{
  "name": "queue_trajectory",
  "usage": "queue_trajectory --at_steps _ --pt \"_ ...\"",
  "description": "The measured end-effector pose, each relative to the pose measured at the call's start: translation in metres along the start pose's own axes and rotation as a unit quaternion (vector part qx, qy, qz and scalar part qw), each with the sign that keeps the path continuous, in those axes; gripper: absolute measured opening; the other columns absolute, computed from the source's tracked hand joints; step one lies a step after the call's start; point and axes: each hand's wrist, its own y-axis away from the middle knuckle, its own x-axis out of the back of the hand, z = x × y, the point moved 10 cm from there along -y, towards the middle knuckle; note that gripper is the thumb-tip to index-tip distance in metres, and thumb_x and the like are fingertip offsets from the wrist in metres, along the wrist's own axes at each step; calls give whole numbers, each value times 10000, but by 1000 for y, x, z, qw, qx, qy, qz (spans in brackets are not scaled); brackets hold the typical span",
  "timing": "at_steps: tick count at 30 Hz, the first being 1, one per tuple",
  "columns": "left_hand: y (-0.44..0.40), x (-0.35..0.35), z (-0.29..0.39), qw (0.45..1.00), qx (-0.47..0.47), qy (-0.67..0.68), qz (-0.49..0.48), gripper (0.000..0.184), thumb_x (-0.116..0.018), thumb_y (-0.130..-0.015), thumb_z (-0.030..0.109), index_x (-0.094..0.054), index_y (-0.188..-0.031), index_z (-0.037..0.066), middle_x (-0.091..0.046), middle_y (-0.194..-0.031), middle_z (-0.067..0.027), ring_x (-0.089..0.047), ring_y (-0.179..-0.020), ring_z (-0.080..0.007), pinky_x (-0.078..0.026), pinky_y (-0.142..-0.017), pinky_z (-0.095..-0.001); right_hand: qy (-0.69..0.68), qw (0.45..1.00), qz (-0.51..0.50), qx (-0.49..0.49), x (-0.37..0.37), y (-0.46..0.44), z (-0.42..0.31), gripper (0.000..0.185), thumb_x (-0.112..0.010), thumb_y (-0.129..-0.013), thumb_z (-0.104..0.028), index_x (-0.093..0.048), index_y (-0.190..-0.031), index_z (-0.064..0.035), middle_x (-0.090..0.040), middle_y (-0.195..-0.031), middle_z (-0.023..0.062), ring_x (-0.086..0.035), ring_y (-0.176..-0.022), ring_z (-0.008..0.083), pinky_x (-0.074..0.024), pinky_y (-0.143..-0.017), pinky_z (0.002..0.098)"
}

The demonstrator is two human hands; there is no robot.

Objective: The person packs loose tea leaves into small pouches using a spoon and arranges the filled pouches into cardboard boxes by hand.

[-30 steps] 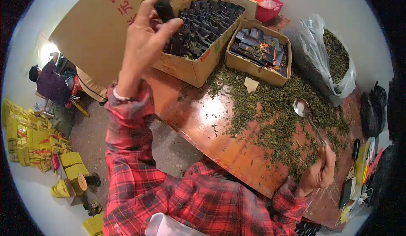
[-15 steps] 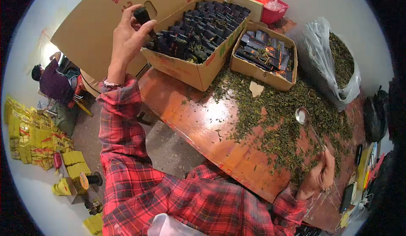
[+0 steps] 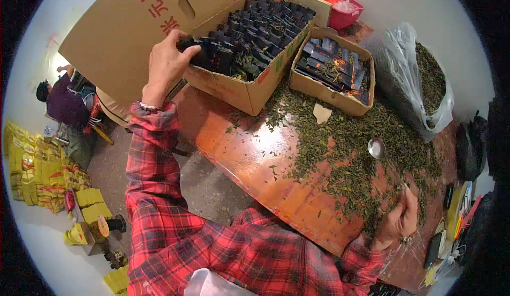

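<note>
At the near left corner of the large cardboard box (image 3: 226,90), my left hand (image 3: 166,66) has thumb and fingers closed on a small black packet (image 3: 191,50). That packet sits low against rows of upright black packets (image 3: 255,33) in the box. My right hand (image 3: 399,219) grips the handle of a metal spoon (image 3: 376,148). The spoon's bowl rests over loose dried leaves (image 3: 348,168), which look like tea, spread on the reddish wooden table (image 3: 234,142).
A smaller box (image 3: 324,91) of black packets stands beside the large one. Farther right is a clear plastic bag (image 3: 398,78) of leaves. A torn cardboard piece (image 3: 321,113) lies among the leaves. Another person (image 3: 69,102) sits at left, near stacked yellow packets (image 3: 40,174).
My left hand has lowered the black packet from above the box down to its left corner. The spoon has shifted slightly left and down in my right hand.
</note>
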Motion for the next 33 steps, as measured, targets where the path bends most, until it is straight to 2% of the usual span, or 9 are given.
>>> queue_trajectory --at_steps 5,11,14,17,21,25,28,31,33 --pt "2 -7 -2 992 18 -116 -41 454 -852 -811 398 -777 -1136 89 -782 -1023 -196 -737 -1034 -385 -575 -894 -473 -20 1000 5 -14 -2 1 0 191 -654 -969 113 -744 -1127 53 -763 -999 190 -718 -845 259 -575 -778 348" --pt "-8 -13 -5 982 58 -148 -102 443 -876 -768 377 -799 -1126 128 -784 -1062 -171 -729 -1079 -377 -575 -903 -485 -16 1000 -12 -19 -7 -3 -5 179 -651 -981 105 -740 -1130 60 -743 -957 164 -695 -812 231 -560 -752 316" --pt "-16 -24 -8 970 37 -183 -158 530 -889 -772 419 -753 -1202 141 -775 -1105 -183 -722 -1077 -403 -567 -900 -508 -23 1000 -6 -14 -6 -1 -3 170 -650 -983 103 -739 -1122 65 -744 -952 160 -698 -808 230 -562 -754 317" --pt "-18 -24 1 961 37 -220 -166 446 -885 -755 380 -799 -1142 175 -783 -1067 -160 -734 -1070 -370 -585 -895 -491 -17 1000 0 -1 -6 -2 -5 172 -646 -978 109 -743 -1112 63 -744 -947 162 -701 -802 232 -564 -755 321" --pt "-22 -24 2 963 -3 -224 -151 465 -880 -759 415 -796 -1143 166 -782 -1074 -160 -737 -1057 -377 -585 -892 -489 -17 999 -6 -27 -5 4 4 164 -678 -950 102 -747 -1090 52 -741 -912 160 -700 -778 229 -565 -726 318" --pt "-23 -26 -1 969 -14 -190 -158 465 -881 -764 393 -785 -1145 144 -771 -1069 -175 -728 -1069 -386 -569 -890 -495 -32 999 -4 -1 -6 -3 -10 161 -662 -977 93 -743 -1106 43 -734 -909 99 -655 -763 150 -532 -718 265" --pt "-17 -9 30 972 -63 -209 -92 492 -878 -773 390 -767 -1157 104 -762 -1066 -174 -718 -1064 -387 -559 -885 -500 -22 1000 -14 3 -8 -1 -3 164 -662 -974 98 -743 -1107 47 -725 -889 97 -650 -740 150 -525 -690 262" --pt "2 13 100 974 -197 -111 1 435 -846 -821 316 -743 -1161 65 -753 -1084 -171 -699 -1060 -395 -546 -896 -490 -22 1000 -10 -8 -10 0 -4 163 -670 -971 94 -745 -1107 44 -710 -863 96 -643 -721 149 -518 -665 262" --pt "12 13 145 964 -261 -46 14 412 -828 -846 284 -733 -1180 62 -748 -1109 -174 -696 -1065 -394 -547 -911 -473 -24 1000 -3 0 -10 -1 -5 180 -699 -927 107 -752 -1082 33 -724 -855 133 -677 -703 219 -536 -649 306"
